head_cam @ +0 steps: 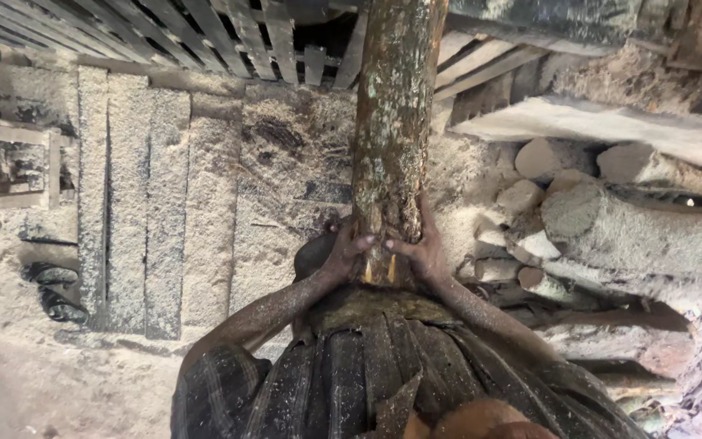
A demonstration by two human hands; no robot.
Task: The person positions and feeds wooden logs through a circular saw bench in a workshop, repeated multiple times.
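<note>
A long, rough log [392, 122] with mottled bark runs away from me up the middle of the view. Its near end rests against my belly. My left hand [343, 254] clasps the left side of that end, fingers spread over the bark. My right hand [426, 248] grips the right side of the same end. Both forearms are dusted with sawdust. My dark striped shirt [351, 382] fills the bottom of the view.
Sawdust covers the ground [229, 203]. Flat planks [132, 203] lie side by side on the left. Cut log sections and offcuts [611, 228] are piled on the right under a pale board [603, 122]. Wooden slats [205, 32] cross the top.
</note>
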